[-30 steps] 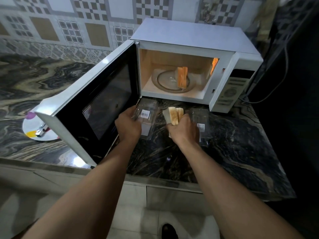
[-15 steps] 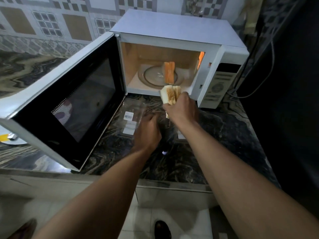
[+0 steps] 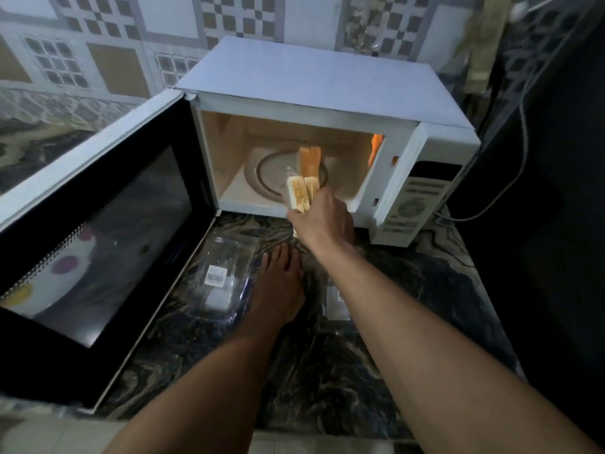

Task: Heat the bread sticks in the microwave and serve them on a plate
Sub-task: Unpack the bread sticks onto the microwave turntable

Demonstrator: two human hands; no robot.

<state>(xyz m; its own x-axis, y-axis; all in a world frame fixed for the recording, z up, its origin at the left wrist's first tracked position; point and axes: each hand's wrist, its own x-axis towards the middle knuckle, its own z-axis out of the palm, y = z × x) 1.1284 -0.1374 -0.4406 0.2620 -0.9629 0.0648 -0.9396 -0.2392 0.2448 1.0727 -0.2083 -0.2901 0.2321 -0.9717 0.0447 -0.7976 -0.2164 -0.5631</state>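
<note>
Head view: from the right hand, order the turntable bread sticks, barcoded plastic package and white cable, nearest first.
1. Turntable bread sticks, just ahead, inside.
2. Plastic package, down to the left.
3. White cable, far right.

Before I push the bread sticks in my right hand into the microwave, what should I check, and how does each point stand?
1. Microwave door swung wide open: ok.
2. Right hand has its fingers curled round the held bread sticks: ok.
3. Bare glass on the turntable to the left of the bread sticks inside: ok.
4. Left hand out of the path, flat on the counter beside the plastic pack: ok.
5. Control panel settings: cannot tell, too blurred to read.
</note>
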